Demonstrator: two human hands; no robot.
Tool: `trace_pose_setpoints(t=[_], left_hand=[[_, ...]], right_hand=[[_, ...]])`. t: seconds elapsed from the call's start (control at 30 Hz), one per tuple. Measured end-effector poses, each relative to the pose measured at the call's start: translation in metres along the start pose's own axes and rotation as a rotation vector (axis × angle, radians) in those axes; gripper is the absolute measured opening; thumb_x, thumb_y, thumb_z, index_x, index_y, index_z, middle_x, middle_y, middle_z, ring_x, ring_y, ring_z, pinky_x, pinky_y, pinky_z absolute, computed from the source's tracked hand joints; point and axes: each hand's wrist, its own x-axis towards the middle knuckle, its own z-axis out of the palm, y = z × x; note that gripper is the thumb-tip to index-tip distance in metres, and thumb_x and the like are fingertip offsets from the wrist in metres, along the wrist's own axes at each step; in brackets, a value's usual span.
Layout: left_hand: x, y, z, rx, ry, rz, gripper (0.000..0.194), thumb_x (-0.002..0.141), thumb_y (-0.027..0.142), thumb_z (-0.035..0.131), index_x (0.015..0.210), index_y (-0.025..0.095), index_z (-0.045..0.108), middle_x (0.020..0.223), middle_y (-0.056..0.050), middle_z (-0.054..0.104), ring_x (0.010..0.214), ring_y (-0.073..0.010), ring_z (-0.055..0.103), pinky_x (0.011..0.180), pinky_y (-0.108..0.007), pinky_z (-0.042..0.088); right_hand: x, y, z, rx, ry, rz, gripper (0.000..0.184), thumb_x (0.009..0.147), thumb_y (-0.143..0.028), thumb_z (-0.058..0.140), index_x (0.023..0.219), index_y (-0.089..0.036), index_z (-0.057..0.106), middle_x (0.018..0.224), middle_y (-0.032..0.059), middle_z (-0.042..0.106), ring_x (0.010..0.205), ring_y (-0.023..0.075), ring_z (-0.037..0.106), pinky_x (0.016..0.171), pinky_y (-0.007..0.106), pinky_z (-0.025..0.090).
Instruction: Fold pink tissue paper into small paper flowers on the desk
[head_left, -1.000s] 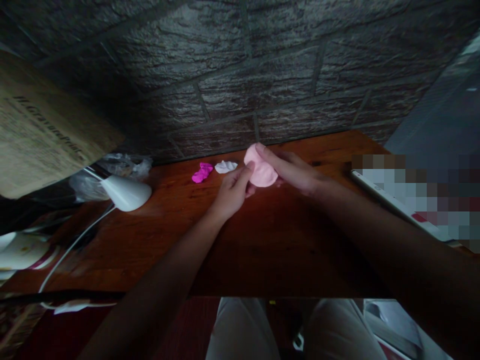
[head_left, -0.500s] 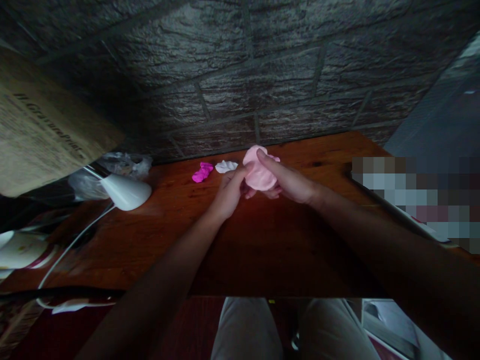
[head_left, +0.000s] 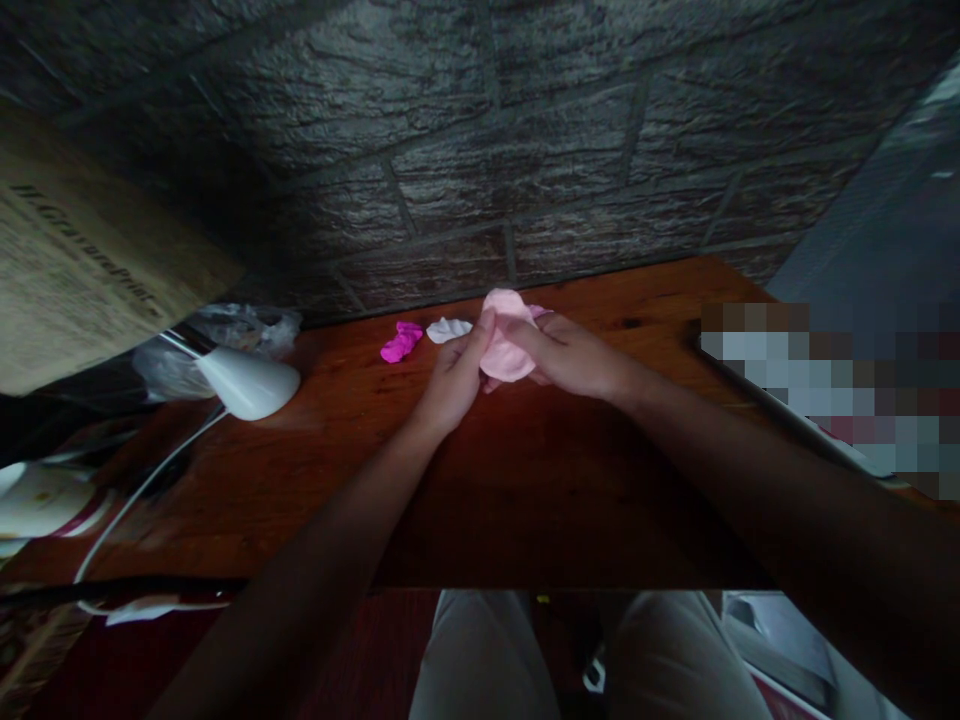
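Observation:
Both of my hands meet over the far middle of a reddish wooden table [head_left: 525, 480]. Between them is a soft pale pink lump [head_left: 504, 350], like clay or dough. My left hand [head_left: 452, 378] pinches its left side with thumb and fingers. My right hand [head_left: 574, 357] wraps round its right side, fingers curled over the top. Just to the left, lying on the table, are a small white piece [head_left: 448, 330] and a bright magenta piece [head_left: 400, 343].
A white lamp head [head_left: 247, 383] with its cable lies at the table's left, beside crumpled clear plastic [head_left: 240, 325]. A flat device [head_left: 825, 420] lies at the right edge. A dark brick wall [head_left: 480, 150] stands right behind. My knees show under the near edge.
The pink lump has been squeezed smaller and more folded. My hands have closed tighter on it and shifted slightly toward me.

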Motion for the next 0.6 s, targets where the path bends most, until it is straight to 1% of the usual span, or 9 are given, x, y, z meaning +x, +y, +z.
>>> trace_pose_setpoints(t=[0.07, 0.13, 0.27, 0.33, 0.4, 0.5, 0.6], left_hand=[[0.0008, 0.0000, 0.0002, 0.014, 0.002, -0.001, 0.065, 0.093, 0.073, 0.039, 0.056, 0.021, 0.048, 0.046, 0.002, 0.045, 0.043, -0.0087, 0.041, 0.041, -0.025, 0.029], [0.0015, -0.0005, 0.0004, 0.031, 0.016, 0.009, 0.066, 0.092, 0.074, 0.039, 0.054, 0.022, 0.046, 0.045, 0.003, 0.044, 0.042, -0.0084, 0.040, 0.041, -0.025, 0.028], [0.0021, -0.0011, -0.0012, 0.055, 0.082, 0.054, 0.062, 0.092, 0.071, 0.044, 0.055, 0.022, 0.045, 0.047, 0.004, 0.043, 0.043, -0.0080, 0.038, 0.042, -0.026, 0.027], [0.0019, -0.0009, -0.0027, 0.072, 0.104, 0.066, 0.060, 0.092, 0.069, 0.048, 0.055, 0.022, 0.045, 0.047, 0.004, 0.043, 0.042, -0.0078, 0.037, 0.042, -0.026, 0.026], [0.0016, -0.0008, -0.0037, 0.080, 0.110, 0.068, 0.059, 0.093, 0.067, 0.050, 0.055, 0.021, 0.046, 0.047, 0.004, 0.043, 0.042, -0.0076, 0.037, 0.041, -0.026, 0.025], [0.0015, -0.0003, -0.0031, 0.054, 0.100, 0.047, 0.060, 0.093, 0.066, 0.048, 0.054, 0.021, 0.046, 0.046, 0.004, 0.043, 0.042, -0.0074, 0.038, 0.041, -0.025, 0.026], [0.0014, 0.0028, 0.0003, -0.020, 0.044, -0.028, 0.063, 0.094, 0.071, 0.042, 0.057, 0.021, 0.050, 0.045, 0.003, 0.045, 0.041, -0.0082, 0.041, 0.040, -0.024, 0.029]], right_hand=[[0.0002, -0.0008, 0.0010, -0.001, 0.029, -0.007, 0.065, 0.097, -0.070, 0.037, 0.071, -0.018, 0.065, 0.055, 0.0011, 0.057, 0.057, 0.0142, 0.052, 0.056, 0.027, 0.039], [0.0001, 0.0005, 0.0016, 0.009, 0.049, 0.016, 0.069, 0.095, -0.074, 0.035, 0.070, -0.018, 0.064, 0.054, 0.0004, 0.055, 0.056, 0.0140, 0.051, 0.056, 0.027, 0.039], [-0.0016, 0.0023, 0.0015, -0.027, -0.009, 0.084, 0.071, 0.094, -0.078, 0.034, 0.065, -0.019, 0.060, 0.047, -0.0031, 0.043, 0.049, 0.0118, 0.044, 0.054, 0.027, 0.036], [-0.0023, 0.0012, 0.0016, -0.046, -0.023, 0.100, 0.071, 0.095, -0.077, 0.033, 0.063, -0.019, 0.058, 0.046, -0.0038, 0.041, 0.049, 0.0114, 0.043, 0.056, 0.027, 0.036], [-0.0024, -0.0008, 0.0019, -0.059, -0.010, 0.117, 0.070, 0.097, -0.075, 0.032, 0.061, -0.019, 0.056, 0.045, -0.0042, 0.040, 0.048, 0.0111, 0.042, 0.056, 0.027, 0.035], [-0.0026, -0.0037, 0.0019, -0.071, -0.021, 0.103, 0.068, 0.099, -0.070, 0.034, 0.063, -0.018, 0.059, 0.047, -0.0035, 0.045, 0.050, 0.0113, 0.045, 0.058, 0.027, 0.037], [-0.0035, -0.0059, 0.0021, -0.050, -0.026, 0.041, 0.065, 0.101, -0.064, 0.036, 0.069, -0.016, 0.066, 0.053, -0.0007, 0.055, 0.055, 0.0127, 0.053, 0.063, 0.027, 0.042]])
